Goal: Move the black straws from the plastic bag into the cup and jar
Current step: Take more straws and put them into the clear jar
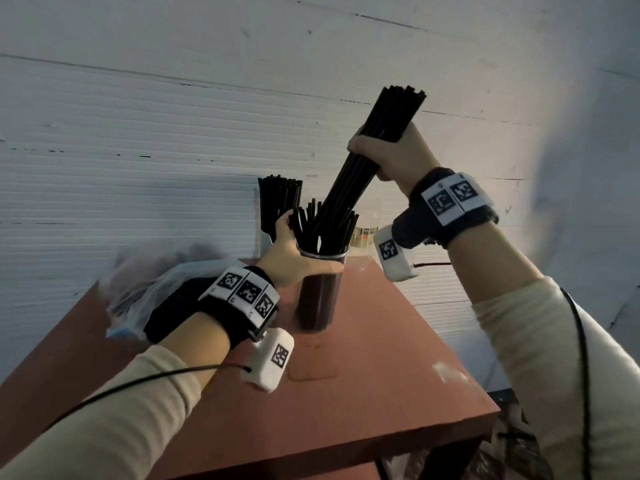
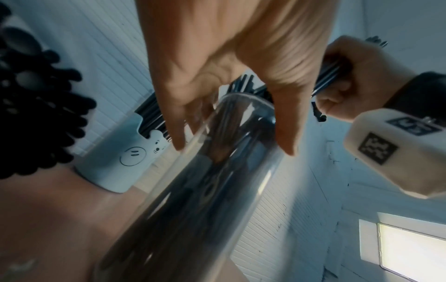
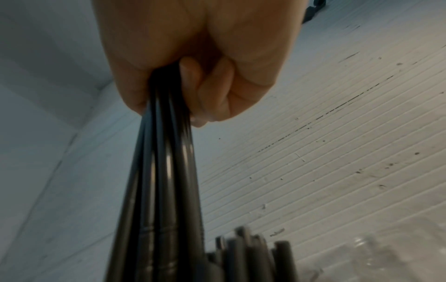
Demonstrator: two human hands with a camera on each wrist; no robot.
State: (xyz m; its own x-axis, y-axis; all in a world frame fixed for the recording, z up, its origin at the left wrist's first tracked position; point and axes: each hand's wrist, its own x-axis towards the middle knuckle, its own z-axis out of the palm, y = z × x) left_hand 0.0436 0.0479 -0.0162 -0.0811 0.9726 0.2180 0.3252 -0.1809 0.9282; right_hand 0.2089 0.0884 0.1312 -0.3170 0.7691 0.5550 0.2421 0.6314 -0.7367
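Both hands are engaged. My right hand is fisted round a thick bundle of black straws, gripping it at mid-length, tilted, with the lower ends inside the mouth of the jar and the upper ends well above the fist. My left hand steadies the jar near its rim; in the left wrist view the fingers and thumb lie fairly straight along the glass, pressing it from both sides rather than wrapping it.

Progress, judged from the present layout: well along. The cup, pale with a smiling face drawn on it, stands on the worktop just behind and left of the jar and already holds a full cluster of straws. The jar holds many straws too, splayed at the rim. The bundle is not yet released.

Remaining: seat this bundle, then check the bag, which lies on the worktop under my left forearm. Dark shapes show through it, but I cannot tell how many straws remain.
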